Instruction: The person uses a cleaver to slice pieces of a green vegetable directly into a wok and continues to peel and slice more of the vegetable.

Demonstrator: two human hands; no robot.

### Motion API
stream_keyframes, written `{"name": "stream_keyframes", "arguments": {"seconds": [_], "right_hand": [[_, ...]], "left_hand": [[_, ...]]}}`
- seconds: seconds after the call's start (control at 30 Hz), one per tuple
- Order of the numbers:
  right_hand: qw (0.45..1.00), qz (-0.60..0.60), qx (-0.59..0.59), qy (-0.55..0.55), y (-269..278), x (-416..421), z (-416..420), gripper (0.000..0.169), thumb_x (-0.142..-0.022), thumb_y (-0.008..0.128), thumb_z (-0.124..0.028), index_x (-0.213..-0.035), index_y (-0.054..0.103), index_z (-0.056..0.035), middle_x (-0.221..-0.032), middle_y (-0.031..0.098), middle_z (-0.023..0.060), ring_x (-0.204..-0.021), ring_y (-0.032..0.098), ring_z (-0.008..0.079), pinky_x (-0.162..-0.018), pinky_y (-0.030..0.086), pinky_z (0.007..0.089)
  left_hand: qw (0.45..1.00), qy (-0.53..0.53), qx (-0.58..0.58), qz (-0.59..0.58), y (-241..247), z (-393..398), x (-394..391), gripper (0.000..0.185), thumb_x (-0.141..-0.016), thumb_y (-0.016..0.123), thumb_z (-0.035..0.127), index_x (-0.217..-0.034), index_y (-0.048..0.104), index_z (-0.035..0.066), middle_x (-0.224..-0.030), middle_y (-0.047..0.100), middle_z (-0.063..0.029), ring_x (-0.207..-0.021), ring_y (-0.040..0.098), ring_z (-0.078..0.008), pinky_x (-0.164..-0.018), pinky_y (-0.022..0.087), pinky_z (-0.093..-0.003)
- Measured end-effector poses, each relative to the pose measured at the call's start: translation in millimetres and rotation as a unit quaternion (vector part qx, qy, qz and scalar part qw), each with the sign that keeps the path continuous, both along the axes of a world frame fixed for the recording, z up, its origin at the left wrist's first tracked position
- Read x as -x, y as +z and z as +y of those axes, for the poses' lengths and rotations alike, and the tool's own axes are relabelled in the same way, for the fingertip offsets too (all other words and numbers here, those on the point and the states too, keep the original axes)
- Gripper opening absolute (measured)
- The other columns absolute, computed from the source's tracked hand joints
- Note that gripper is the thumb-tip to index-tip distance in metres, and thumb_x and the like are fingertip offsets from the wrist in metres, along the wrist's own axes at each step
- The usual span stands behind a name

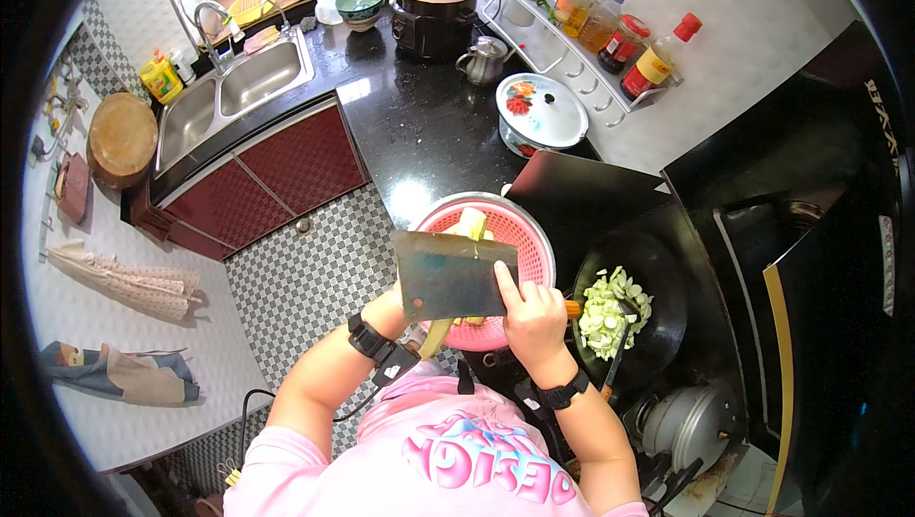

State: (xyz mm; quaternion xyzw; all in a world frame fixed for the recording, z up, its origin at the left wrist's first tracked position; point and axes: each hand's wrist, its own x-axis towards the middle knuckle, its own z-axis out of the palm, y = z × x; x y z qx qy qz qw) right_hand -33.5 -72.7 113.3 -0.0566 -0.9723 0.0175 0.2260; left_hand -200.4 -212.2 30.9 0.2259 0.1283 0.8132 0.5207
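My right hand (532, 320) grips the orange handle of a wide cleaver (454, 274), index finger laid along its blade. The blade lies over a pink plastic colander (532, 252), which sits in a metal basin. Pale green vegetable pieces (472, 222) show beyond the blade's far edge. My left hand (392, 302) is mostly hidden behind the blade; a long pale green vegetable piece (437, 338) sticks out below it, and whether that hand holds it cannot be made out. To the right, sliced pale green vegetable (607, 313) lies in a black wok (665, 331) with a spatula (616, 360).
A lidded enamel pot (542, 117), a metal teapot (485, 63) and a rice cooker (432, 17) stand on the black counter (407, 138). Bottles line a wall rack (572, 52). A pressure cooker (690, 424) stands beside the wok. A double sink (261, 81) is at the upper left.
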Motion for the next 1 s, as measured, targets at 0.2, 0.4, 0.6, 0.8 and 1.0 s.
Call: {"name": "stream_keyframes", "arguments": {"seconds": [0.2,0.4,0.6,0.8,1.0], "right_hand": [[0.998,-0.019,0.062,-0.01,-18.3,-0.7,-8.3,0.062,-0.07,0.062,0.0,-0.131,0.064,-0.0124,-0.075,0.056,0.0086,-0.067,0.057,0.0288,-0.064,0.047,0.0403],[0.948,-0.016,0.315,-0.05,-31.3,-4.8,-10.1,0.052,-0.081,0.062,-0.001,-0.13,0.064,-0.0144,-0.084,0.066,0.0199,-0.074,0.066,0.0377,-0.066,0.052,0.0437],[0.865,0.011,0.496,-0.072,-23.0,-9.6,-7.6,0.027,-0.095,0.058,-0.009,-0.12,0.066,-0.0027,-0.082,0.065,0.0279,-0.076,0.067,0.0412,-0.066,0.052,0.0407],[0.826,0.01,0.554,-0.101,-20.9,-17.2,-4.8,0.027,-0.096,0.058,-0.011,-0.12,0.066,-0.0031,-0.082,0.066,0.0267,-0.075,0.067,0.0415,-0.066,0.052,0.0417],[0.966,-0.012,0.254,-0.036,-13.2,-28.1,-0.5,0.051,-0.079,0.062,-0.004,-0.13,0.063,-0.0075,-0.075,0.063,0.0138,-0.07,0.064,0.0336,-0.066,0.052,0.0425]], "left_hand": [[0.98,0.098,0.144,0.094,-35.5,-17.0,-12.3,0.04,-0.1,0.053,0.021,-0.137,0.05,0.005,-0.133,0.059,-0.0105,-0.118,0.06,-0.0228,-0.099,0.052,-0.0355],[0.936,0.167,0.3,0.075,29.3,5.5,-32.9,0.031,-0.104,0.05,0.022,-0.131,0.052,0.006,-0.116,0.06,-0.0064,-0.105,0.061,-0.0173,-0.092,0.053,-0.0343],[0.95,0.101,0.29,0.051,12.1,11.4,-34.6,0.043,-0.107,0.04,0.021,-0.146,0.041,0.003,-0.119,0.062,-0.0077,-0.102,0.063,-0.0146,-0.088,0.053,-0.0297],[0.959,0.088,0.267,0.043,1.7,22.8,-36.2,0.043,-0.107,0.04,0.021,-0.147,0.039,0.004,-0.118,0.061,-0.0088,-0.095,0.064,-0.0159,-0.083,0.055,-0.0313],[0.977,0.069,0.185,0.078,10.8,29.1,-43.1,0.043,-0.107,0.039,0.026,-0.146,0.04,0.008,-0.129,0.057,-0.0117,-0.11,0.06,-0.0199,-0.094,0.053,-0.0351]]}}
